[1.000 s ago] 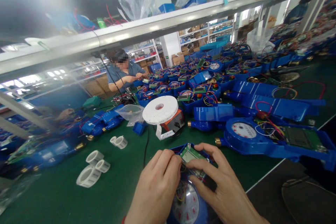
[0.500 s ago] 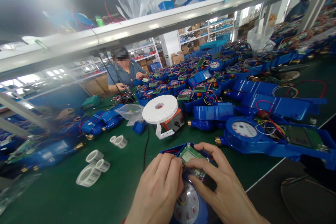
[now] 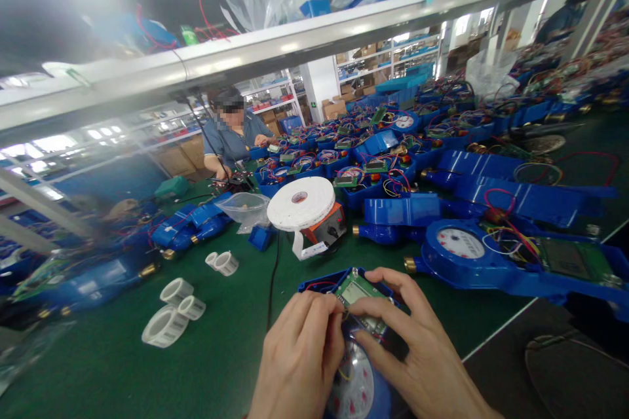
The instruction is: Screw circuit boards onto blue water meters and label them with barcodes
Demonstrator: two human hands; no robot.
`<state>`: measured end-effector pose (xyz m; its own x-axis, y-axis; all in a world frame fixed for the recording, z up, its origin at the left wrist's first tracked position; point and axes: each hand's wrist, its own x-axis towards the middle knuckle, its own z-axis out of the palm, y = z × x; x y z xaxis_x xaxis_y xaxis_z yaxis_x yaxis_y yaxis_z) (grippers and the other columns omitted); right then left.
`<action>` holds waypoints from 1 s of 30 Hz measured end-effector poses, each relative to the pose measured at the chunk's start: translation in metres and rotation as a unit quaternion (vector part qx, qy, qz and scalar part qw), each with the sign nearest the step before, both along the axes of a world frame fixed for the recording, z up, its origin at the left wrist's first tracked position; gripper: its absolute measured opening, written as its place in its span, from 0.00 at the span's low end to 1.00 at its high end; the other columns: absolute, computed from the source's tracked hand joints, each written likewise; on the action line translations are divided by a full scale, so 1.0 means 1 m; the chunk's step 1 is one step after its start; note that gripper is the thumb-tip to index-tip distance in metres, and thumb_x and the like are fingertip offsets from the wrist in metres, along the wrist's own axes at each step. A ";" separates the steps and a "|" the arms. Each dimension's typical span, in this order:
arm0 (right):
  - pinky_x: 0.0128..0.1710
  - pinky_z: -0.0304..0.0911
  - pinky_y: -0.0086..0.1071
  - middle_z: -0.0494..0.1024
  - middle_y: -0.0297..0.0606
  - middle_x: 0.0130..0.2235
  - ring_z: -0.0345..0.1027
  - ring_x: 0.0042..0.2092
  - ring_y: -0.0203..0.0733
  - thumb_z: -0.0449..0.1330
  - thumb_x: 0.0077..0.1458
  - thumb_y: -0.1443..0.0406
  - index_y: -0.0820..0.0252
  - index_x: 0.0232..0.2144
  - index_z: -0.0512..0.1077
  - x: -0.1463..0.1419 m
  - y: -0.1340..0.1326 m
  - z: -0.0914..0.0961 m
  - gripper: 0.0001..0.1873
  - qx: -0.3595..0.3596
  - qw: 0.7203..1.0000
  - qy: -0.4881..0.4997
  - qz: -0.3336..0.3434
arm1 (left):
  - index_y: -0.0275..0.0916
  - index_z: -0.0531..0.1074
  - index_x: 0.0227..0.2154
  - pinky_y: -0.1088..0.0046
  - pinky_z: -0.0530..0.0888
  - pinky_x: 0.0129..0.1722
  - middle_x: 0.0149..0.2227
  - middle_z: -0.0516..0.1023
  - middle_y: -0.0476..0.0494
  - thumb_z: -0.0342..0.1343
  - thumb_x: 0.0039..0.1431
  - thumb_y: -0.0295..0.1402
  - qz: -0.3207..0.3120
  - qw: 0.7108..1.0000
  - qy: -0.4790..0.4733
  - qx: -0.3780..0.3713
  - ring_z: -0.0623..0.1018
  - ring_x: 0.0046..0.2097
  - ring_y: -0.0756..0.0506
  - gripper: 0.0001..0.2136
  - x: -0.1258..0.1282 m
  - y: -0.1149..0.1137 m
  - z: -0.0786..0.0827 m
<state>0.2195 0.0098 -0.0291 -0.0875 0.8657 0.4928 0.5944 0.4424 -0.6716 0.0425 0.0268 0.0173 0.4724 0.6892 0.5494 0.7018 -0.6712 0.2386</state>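
In front of me lies a blue water meter (image 3: 381,386) with a round clear-covered dial (image 3: 354,385) and an open housing at its far end. A green circuit board (image 3: 354,287) with a small display sits tilted at that housing. My right hand (image 3: 417,347) grips the board, one finger over its far edge and the thumb on the near side. My left hand (image 3: 302,353) is closed in a pinch beside the board's near left corner; whatever is between its fingertips is hidden. Thin wires show below the fingertips.
A white tape roll (image 3: 299,204) rests on an orange and black device (image 3: 328,226) beyond my hands. Label rolls (image 3: 167,324) stand at left. Another blue meter (image 3: 457,242) lies at right, with many more behind. Across the table sits a person (image 3: 230,137) under a shelf (image 3: 295,39).
Both hands stay at the board, the left shifting slightly right. The view has moved a little. Across the table, the person's hand has drawn back slightly to the left.
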 end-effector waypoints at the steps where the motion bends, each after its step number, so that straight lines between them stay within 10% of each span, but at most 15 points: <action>1: 0.52 0.66 0.46 0.60 0.38 0.54 0.62 0.55 0.52 0.60 0.58 0.64 0.44 0.43 0.73 0.000 0.000 0.000 0.10 0.000 1.000 -0.001 -0.001 | 0.40 0.68 0.37 0.75 0.71 0.34 0.33 0.73 0.50 0.50 0.62 0.22 -0.001 1.000 0.001 0.003 0.74 0.34 0.50 0.07 0.001 0.000 0.000; 20: 0.50 0.67 0.46 0.57 0.38 0.56 0.60 0.55 0.51 0.57 0.62 0.65 0.40 0.45 0.73 0.004 0.000 -0.006 0.13 0.044 0.998 -0.031 0.020 | 0.36 0.70 0.39 0.64 0.79 0.34 0.37 0.75 0.43 0.49 0.57 0.20 -0.095 0.974 0.205 -0.007 0.75 0.36 0.42 0.10 -0.005 -0.005 0.016; 30: 0.48 0.69 0.47 0.61 0.39 0.54 0.63 0.53 0.52 0.58 0.60 0.63 0.41 0.44 0.74 0.003 0.000 -0.004 0.11 0.038 0.999 -0.037 0.008 | 0.42 0.70 0.33 0.64 0.74 0.32 0.33 0.73 0.48 0.49 0.63 0.24 0.028 0.993 0.108 -0.030 0.73 0.34 0.44 0.07 0.002 0.004 0.015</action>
